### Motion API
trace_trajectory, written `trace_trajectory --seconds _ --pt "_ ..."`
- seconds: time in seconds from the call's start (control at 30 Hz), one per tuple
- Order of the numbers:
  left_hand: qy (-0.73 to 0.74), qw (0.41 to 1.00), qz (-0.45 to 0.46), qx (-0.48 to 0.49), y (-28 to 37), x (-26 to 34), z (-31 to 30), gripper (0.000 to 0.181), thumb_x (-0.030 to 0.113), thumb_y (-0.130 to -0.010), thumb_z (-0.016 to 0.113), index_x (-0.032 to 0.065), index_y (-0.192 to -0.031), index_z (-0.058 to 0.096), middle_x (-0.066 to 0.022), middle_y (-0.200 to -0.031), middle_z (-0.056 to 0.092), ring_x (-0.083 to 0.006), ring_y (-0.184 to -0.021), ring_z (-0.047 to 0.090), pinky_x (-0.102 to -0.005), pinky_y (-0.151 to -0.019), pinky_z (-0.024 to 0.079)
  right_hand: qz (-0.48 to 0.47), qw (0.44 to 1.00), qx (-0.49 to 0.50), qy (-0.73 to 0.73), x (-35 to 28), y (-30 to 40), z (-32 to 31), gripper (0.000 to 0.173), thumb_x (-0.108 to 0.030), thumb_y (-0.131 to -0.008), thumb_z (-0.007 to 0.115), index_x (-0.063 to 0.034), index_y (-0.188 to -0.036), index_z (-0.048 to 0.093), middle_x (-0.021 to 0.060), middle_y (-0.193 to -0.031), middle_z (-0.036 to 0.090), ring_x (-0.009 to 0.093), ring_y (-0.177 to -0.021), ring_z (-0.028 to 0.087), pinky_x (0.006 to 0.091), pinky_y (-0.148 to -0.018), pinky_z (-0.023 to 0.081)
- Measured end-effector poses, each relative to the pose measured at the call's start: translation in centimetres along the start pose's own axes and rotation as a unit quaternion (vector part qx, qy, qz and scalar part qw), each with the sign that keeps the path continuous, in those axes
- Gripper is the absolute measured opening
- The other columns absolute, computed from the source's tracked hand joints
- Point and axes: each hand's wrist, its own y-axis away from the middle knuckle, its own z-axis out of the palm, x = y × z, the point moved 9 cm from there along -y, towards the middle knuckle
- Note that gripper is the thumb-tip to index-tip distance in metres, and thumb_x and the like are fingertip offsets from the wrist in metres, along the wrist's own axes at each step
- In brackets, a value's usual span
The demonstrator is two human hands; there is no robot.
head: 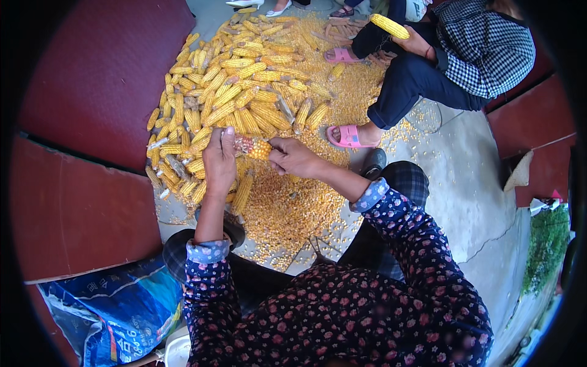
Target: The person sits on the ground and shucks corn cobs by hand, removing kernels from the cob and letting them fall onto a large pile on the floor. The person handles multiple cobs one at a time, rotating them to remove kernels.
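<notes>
Between my two hands is a partly shelled corn cob [253, 147], held roughly level above the pile. Its bare reddish part lies towards my left hand [219, 158], which grips that end with the thumb up. My right hand [293, 157] closes on the other end, where yellow kernels still cover the cob. Below and ahead spreads a heap of dried corn ears [238, 87], some with bits of husk. Under my hands, loose kernels [289, 206] cover the floor between my feet.
At the right sits another person [481, 55] in pink slippers [347, 136], holding a full corn ear [390, 26]. Bare cobs [341, 28] lie near that person. Dark red panels [91, 206] stand at the left. A blue woven sack [124, 303] lies at lower left, bearing writing.
</notes>
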Motion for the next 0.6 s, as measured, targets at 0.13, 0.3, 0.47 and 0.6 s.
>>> trace_trajectory --seconds 0.13,0.3,0.47,0.6 --pt "-0.041 0.999 0.005 0.026 -0.3 -0.2 -0.5 0.039 0.035 -0.098 0.043 -0.0016 -0.085 0.051 -0.0086 -0.055 0.044 -0.0141 -0.052 0.038 -0.0314 -0.049 0.035 -0.002 0.999 0.000 -0.053 1.6 -0.5 0.5 0.021 -0.016 -0.090 0.045 0.0031 -0.086 0.052 0.0086 -0.069 0.058 0.015 -0.054 0.055 0.0295 -0.051 0.047" --pt "-0.029 0.999 -0.010 0.017 -0.8 -1.2 -0.9 0.042 0.036 -0.098 0.042 -0.0027 -0.083 0.049 -0.0093 -0.054 0.041 -0.0156 -0.052 0.037 -0.0334 -0.049 0.035 0.080 0.973 -0.029 -0.213 1.9 -0.2 1.0 0.019 -0.019 -0.092 0.045 -0.0006 -0.091 0.053 0.0081 -0.076 0.060 0.014 -0.059 0.058 0.0274 -0.052 0.047" --pt "-0.035 0.999 0.004 0.012 -0.7 -0.7 -0.5 0.041 0.036 -0.098 0.043 -0.0020 -0.084 0.049 -0.0094 -0.054 0.041 -0.0160 -0.052 0.037 -0.0343 -0.049 0.035 0.108 0.972 -0.020 -0.209 2.2 0.1 1.2 0.020 -0.021 -0.092 0.048 -0.0019 -0.093 0.053 0.0081 -0.080 0.062 0.014 -0.061 0.059 0.0256 -0.054 0.047" --pt "-0.029 0.998 0.055 0.027 -0.2 0.7 -0.4 0.038 0.035 -0.097 0.044 -0.0004 -0.085 0.049 -0.0113 -0.055 0.042 -0.0188 -0.052 0.037 -0.0356 -0.050 0.036 0.099 0.972 -0.024 -0.211 2.1 0.3 1.6 0.017 -0.017 -0.091 0.049 0.0001 -0.092 0.053 0.0084 -0.078 0.062 0.013 -0.062 0.059 0.0248 -0.051 0.047"
